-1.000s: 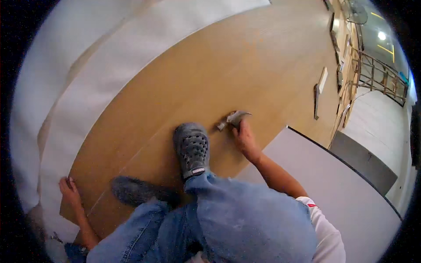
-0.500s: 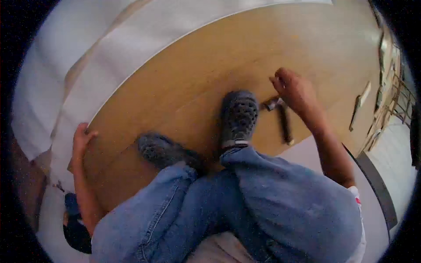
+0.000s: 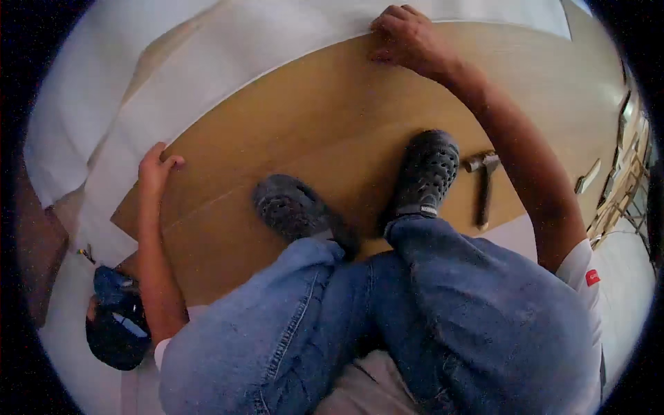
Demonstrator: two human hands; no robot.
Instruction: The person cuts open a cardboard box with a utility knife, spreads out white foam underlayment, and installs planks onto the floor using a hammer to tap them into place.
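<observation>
My left hand (image 3: pixel 158 163) rests at the curved border between the wooden board (image 3: pixel 297 111) and white sheet (image 3: pixel 155 100), thumb apart from its fingers. My right hand (image 3: pixel 398 34) is farther along that border at the top, fingers apart and slightly bent, touching it, holding no tool. A hammer (image 3: pixel 487 190) lies on the board beside my right grey clog (image 3: pixel 425 166). My left clog (image 3: pixel 287 204) also rests on the board, between my arms.
Thin wooden offcuts (image 3: pixel 588 176) lie along the right, with a metal frame partly visible behind. A pale panel (image 3: pixel 512 232) is under my right leg. A black and blue bundle (image 3: pixel 117 332), possibly a bag, lies at lower left beside my arm.
My right hand let go of the hammer, leaving it lying, and moved up to the board's curved border. My left hand stayed at that border. The view shifted.
</observation>
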